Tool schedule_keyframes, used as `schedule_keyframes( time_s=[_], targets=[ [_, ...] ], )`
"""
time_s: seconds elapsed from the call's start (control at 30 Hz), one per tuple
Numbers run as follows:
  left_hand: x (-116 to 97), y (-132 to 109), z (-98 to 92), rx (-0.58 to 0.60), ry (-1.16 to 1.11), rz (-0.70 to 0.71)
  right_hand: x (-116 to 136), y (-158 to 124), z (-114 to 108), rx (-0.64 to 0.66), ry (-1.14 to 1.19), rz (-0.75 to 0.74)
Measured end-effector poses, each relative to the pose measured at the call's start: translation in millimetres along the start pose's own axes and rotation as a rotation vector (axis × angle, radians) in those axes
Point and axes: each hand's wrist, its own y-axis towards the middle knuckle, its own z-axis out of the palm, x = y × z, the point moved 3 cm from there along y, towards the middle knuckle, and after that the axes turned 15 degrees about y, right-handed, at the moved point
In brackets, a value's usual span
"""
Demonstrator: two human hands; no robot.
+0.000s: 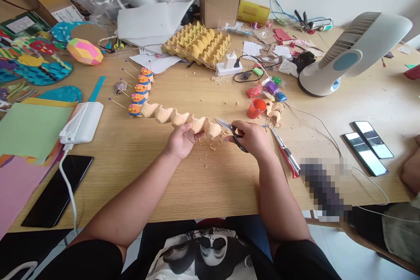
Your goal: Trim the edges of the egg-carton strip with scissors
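Note:
A strip of peach-coloured egg-carton cups [181, 118] runs left to right just above the table. My left hand [181, 140] is closed on its lower side near the right end, thumb on top. In my right hand [251, 137] are black-handled scissors [226, 123], the fingers wrapped around the handles. Their blades point left at the strip's right end; I cannot tell whether they touch it. Beyond the strip's left end stands a row of orange and blue decorated cups [140, 92] with faces and thin sticks beside them.
Cut scraps [210, 148] lie under the strip. Right of my right hand are a red utility knife [287, 153], a small red bucket [256, 108] and two phones [373, 140]. A yellow egg tray [197, 46] and white fan [341, 57] stand farther back. Another person's arm [411, 166] rests at the right edge.

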Motion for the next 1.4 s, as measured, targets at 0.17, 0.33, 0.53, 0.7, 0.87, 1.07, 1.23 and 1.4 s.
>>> schedule_keyframes(
  time_s=[0.17, 0.33, 0.53, 0.7, 0.87, 1.07, 1.23, 1.4],
  targets=[
    [-2, -1, 0.4, -0.035, -0.048, -0.003, -1, 0, 5, -0.188, 0.267, 0.154],
    [-3, -1, 4.9, -0.042, -0.058, -0.101, -5, 4, 26, -0.168, 0.322, 0.244],
    [-4, -2, 12.4, -0.039, -0.048, -0.192, -11, 8, 41, -0.212, 0.471, 0.176],
    [-3, 0, 10.0, -0.115, -0.103, -0.233, 0, 4, 45, -0.168, 0.695, 0.127],
    [1, 2, 6.8, -0.117, -0.126, -0.217, 15, -4, 49, -0.166, 0.484, 0.022],
    [2, -2, 10.2, -0.088, -0.145, -0.239, 21, -5, 51, -0.216, 0.236, -0.037],
    [2, -2, 10.3, -0.076, -0.152, -0.249, 23, -5, 50, -0.254, 0.173, -0.063],
    [3, -1, 8.2, -0.045, -0.138, -0.239, 25, -6, 50, -0.239, 0.148, -0.072]
  ],
)
